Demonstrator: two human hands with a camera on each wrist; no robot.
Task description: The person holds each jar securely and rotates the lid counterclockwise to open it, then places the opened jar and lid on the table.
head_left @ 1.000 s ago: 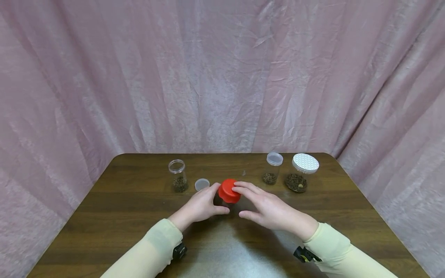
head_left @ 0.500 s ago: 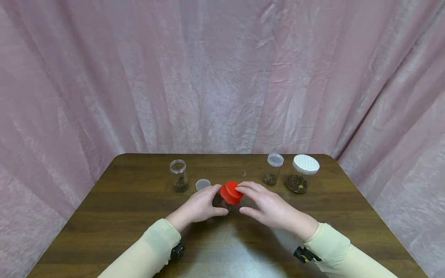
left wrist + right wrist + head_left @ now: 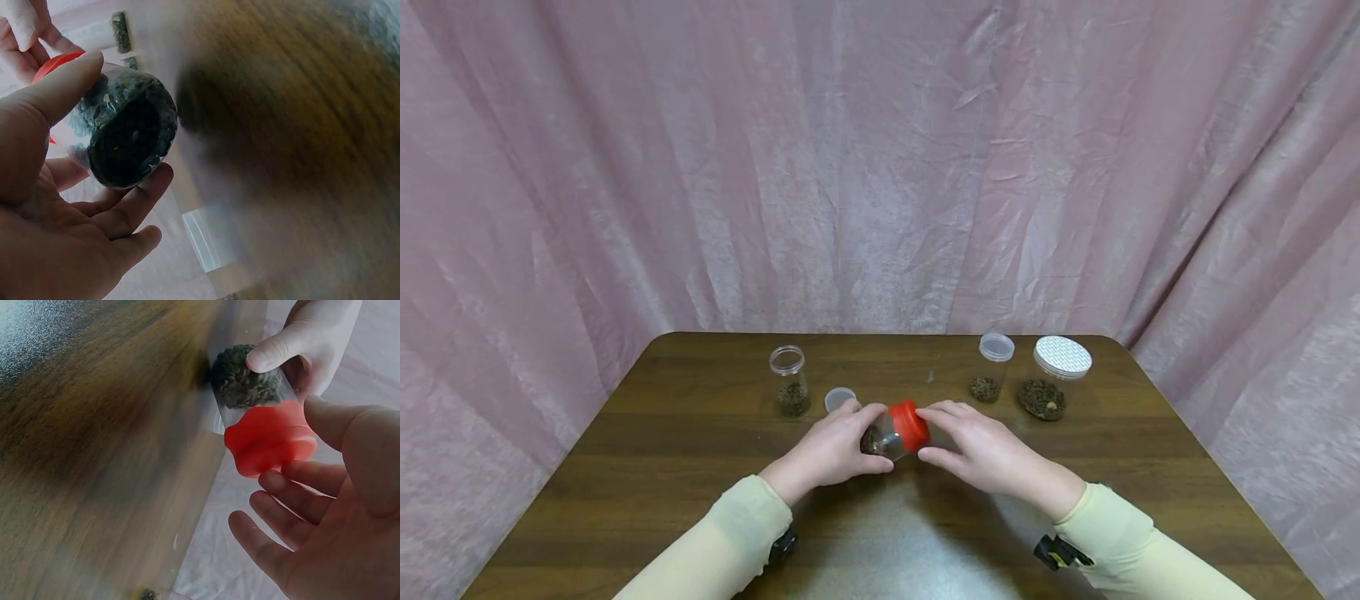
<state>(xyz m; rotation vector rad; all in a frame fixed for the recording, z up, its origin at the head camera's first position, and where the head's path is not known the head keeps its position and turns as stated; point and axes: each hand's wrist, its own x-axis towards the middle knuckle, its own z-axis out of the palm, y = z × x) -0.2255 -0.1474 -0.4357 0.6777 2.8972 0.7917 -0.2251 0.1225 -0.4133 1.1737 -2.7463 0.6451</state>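
My left hand [image 3: 831, 448] grips a clear jar [image 3: 883, 437] of dark dried bits, thumb on the near side and fingers behind. The jar tilts well over to the right, its red scalloped lid [image 3: 910, 426] facing my right hand [image 3: 981, 448]. In the left wrist view the jar's base [image 3: 134, 140] faces the camera, and the contents lie against its side. The right hand's thumb and fingertips are right at the edges of the red lid [image 3: 269, 439], fingers spread and relaxed.
Behind the left hand lies a small translucent white lid [image 3: 839, 397], partly covered. An uncapped jar [image 3: 791, 387] stands at the back left. Towards the back right are a narrow capped jar [image 3: 991, 371] and a wider jar with a white patterned lid [image 3: 1062, 356]. Pink curtain [image 3: 880, 167] hangs behind the table.
The jar in my left hand has tipped from near upright to leaning far right, bringing its red lid between the right hand's thumb and fingers. My right hand has barely moved.
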